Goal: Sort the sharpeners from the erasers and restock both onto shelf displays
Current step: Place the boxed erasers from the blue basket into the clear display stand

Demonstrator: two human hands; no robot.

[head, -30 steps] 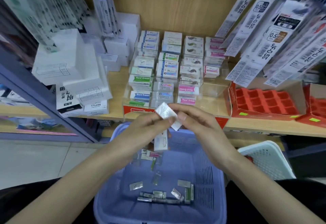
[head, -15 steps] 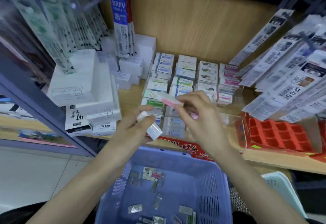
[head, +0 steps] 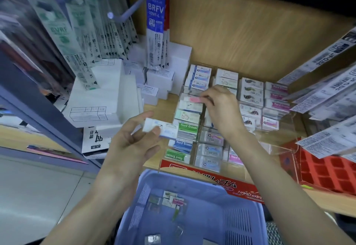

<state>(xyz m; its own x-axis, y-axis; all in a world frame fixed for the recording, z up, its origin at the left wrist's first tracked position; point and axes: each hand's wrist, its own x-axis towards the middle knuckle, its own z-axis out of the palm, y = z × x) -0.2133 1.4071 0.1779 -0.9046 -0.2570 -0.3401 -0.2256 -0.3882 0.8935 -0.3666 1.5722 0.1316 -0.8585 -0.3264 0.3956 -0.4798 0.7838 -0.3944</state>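
Note:
My right hand [head: 219, 107] pinches a pink-labelled eraser [head: 195, 99] over the left column of the clear eraser display [head: 273, 144] on the wooden shelf. My left hand [head: 133, 142] holds a white wrapped eraser [head: 160, 128] by its end, just left of the display's green "Hard Eraser" packs [head: 187, 127]. Below, a blue basket [head: 242, 219] holds a few erasers [head: 173, 199] and small clear-wrapped sharpeners [head: 152, 239].
White boxes [head: 100, 98] are stacked on the shelf at left. A red compartment tray [head: 327, 169] sits at right. Hanging refill packs [head: 156, 23] crowd the top left, with more packs [head: 327, 90] at right. A blue-grey shelf frame [head: 38, 109] runs along the left.
My right hand has carried the pink eraser further back over the display. My left hand has risen with the white eraser. The view has moved closer to the shelf.

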